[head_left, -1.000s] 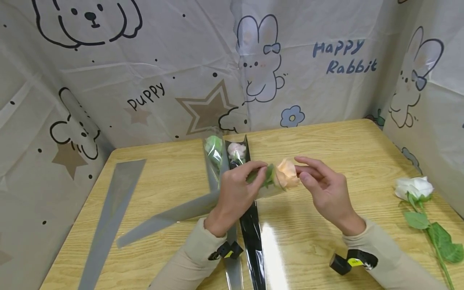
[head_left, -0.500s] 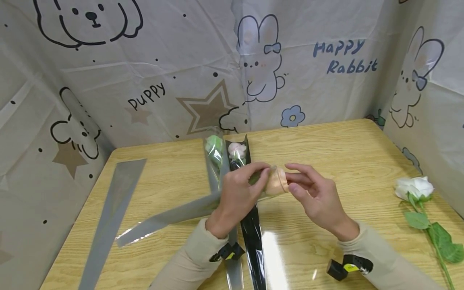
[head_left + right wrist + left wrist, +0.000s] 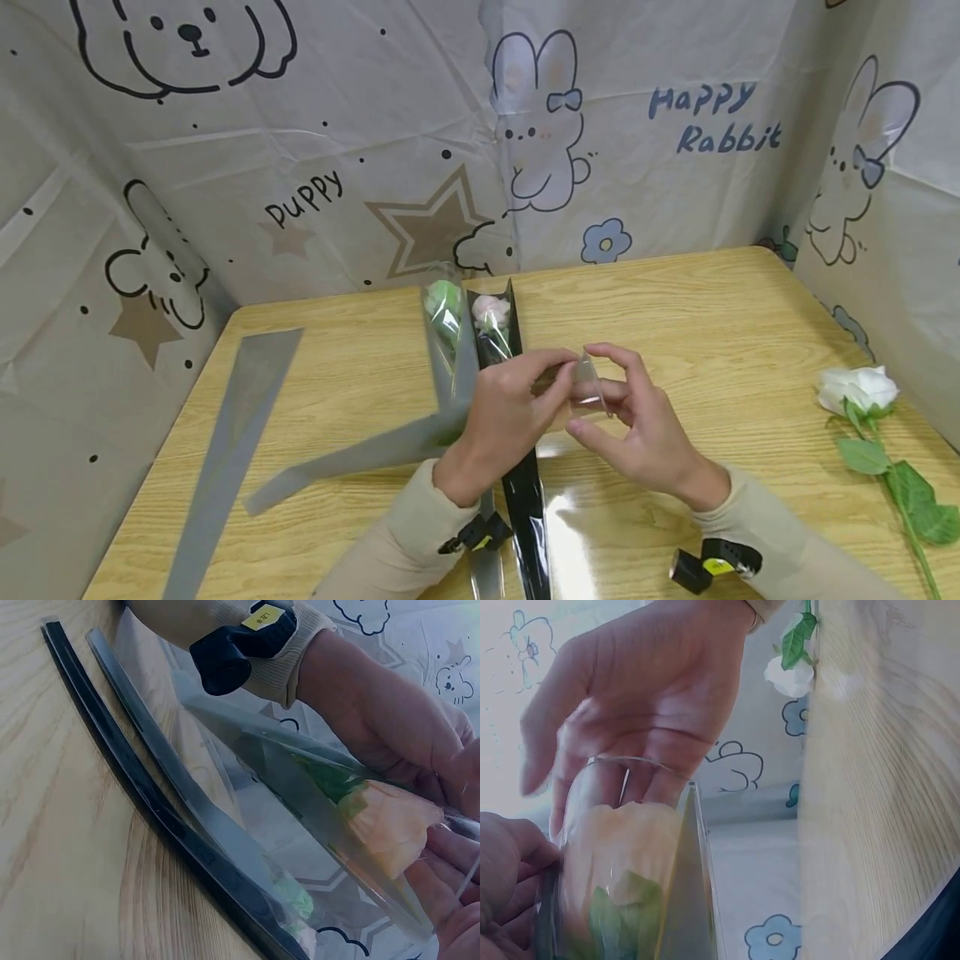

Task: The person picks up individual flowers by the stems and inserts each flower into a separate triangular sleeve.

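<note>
A peach rose [image 3: 634, 840] with green leaves lies inside a clear-and-grey flower sleeve [image 3: 360, 446], its bloom below the open rim. My left hand [image 3: 510, 408] pinches the sleeve near that mouth, between thumb and fingers. From the other side, my right hand [image 3: 648, 429] has its fingers in the sleeve's mouth, at the top of the bloom; its thumb stands apart, outside the rim. In the right wrist view the bloom shows through the clear film, and the sleeve's narrow tail slants back past the left wrist.
Behind the left hand lie a wrapped green rose [image 3: 444, 298] and a pink rose [image 3: 491, 312] in a black sleeve [image 3: 525, 500]. A flat grey sleeve [image 3: 232, 442] is at the table's left. A bare-stemmed white rose [image 3: 857, 390] lies at the right edge.
The peach bloom has gone from sticking out of the sleeve's mouth to inside it. My right hand has moved left and its fingers have entered the mouth. The left hand has shifted slightly right.
</note>
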